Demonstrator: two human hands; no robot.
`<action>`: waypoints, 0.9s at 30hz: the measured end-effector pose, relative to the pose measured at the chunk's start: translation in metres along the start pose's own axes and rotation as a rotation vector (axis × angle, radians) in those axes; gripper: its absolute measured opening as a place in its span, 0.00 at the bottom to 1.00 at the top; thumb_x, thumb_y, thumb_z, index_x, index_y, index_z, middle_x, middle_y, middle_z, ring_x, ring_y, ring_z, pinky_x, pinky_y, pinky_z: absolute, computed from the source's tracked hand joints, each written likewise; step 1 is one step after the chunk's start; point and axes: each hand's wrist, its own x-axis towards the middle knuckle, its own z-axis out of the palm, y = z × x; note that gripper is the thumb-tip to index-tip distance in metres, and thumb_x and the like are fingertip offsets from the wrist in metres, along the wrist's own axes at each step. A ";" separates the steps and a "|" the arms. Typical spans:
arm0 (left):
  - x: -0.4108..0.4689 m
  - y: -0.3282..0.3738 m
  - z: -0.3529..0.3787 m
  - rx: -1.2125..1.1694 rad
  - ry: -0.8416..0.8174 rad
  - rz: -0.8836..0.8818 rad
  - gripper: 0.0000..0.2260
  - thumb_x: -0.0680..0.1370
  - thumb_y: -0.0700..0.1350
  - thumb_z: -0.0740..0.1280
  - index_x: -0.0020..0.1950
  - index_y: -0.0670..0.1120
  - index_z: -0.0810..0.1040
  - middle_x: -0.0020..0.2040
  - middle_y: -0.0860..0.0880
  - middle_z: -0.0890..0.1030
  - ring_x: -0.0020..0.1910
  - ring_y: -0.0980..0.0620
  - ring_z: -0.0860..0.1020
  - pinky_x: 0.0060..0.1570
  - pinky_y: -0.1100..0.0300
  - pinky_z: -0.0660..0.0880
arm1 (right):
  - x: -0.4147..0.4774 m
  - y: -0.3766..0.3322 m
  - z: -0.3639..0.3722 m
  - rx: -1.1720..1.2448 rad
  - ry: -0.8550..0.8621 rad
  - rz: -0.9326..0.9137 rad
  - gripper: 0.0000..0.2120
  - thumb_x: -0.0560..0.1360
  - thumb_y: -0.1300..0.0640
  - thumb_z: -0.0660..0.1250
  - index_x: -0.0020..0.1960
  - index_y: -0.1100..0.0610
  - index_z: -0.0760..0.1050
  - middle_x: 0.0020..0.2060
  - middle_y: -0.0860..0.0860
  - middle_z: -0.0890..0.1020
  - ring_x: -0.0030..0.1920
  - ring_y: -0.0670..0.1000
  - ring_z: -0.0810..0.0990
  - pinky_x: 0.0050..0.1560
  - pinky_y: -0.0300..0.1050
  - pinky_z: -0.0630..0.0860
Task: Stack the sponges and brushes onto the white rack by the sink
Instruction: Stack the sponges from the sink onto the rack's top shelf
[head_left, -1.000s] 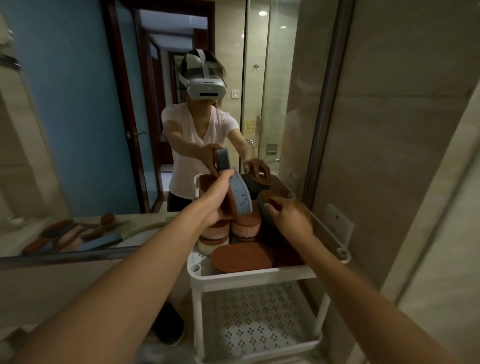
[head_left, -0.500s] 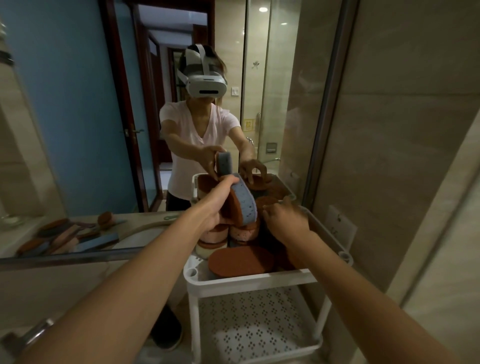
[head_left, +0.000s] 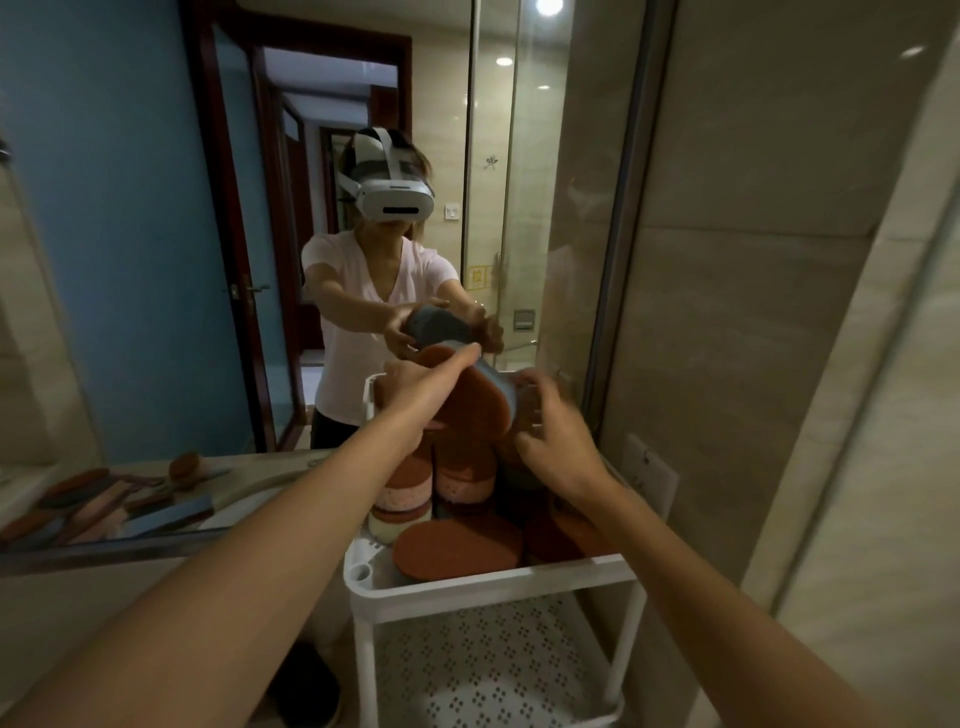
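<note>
One white plastic rack shows two tiers. Two bare hands, the left hand and the right hand, are at one oval rust-and-blue foam sponge. On the top tier stand two upright stacks: the left stack shows two sponges, pink over cream, beside the second stack. One flat rust oval sponge lies in front. The shaded rust sponges at the right and the long brushes on the worktop are too unclear to count.
</note>
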 end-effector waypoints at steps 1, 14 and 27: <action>-0.001 0.002 0.004 0.041 0.026 0.007 0.45 0.65 0.62 0.73 0.73 0.44 0.57 0.68 0.44 0.70 0.64 0.44 0.72 0.47 0.53 0.78 | -0.004 0.001 -0.001 -0.042 0.005 -0.048 0.32 0.72 0.63 0.67 0.72 0.53 0.57 0.65 0.53 0.70 0.63 0.50 0.73 0.63 0.49 0.74; -0.002 0.002 0.040 0.132 -0.259 0.140 0.18 0.82 0.48 0.55 0.70 0.43 0.64 0.66 0.42 0.74 0.59 0.43 0.76 0.52 0.50 0.78 | -0.012 0.024 -0.012 -0.230 0.173 0.011 0.33 0.76 0.50 0.64 0.76 0.48 0.51 0.68 0.57 0.65 0.64 0.56 0.71 0.63 0.50 0.73; -0.008 -0.060 0.023 1.362 -0.492 0.487 0.22 0.84 0.46 0.46 0.77 0.44 0.49 0.79 0.46 0.48 0.78 0.48 0.48 0.74 0.49 0.46 | -0.010 0.053 -0.001 -0.487 -0.026 0.435 0.23 0.81 0.46 0.50 0.75 0.42 0.51 0.71 0.64 0.60 0.66 0.64 0.68 0.64 0.54 0.68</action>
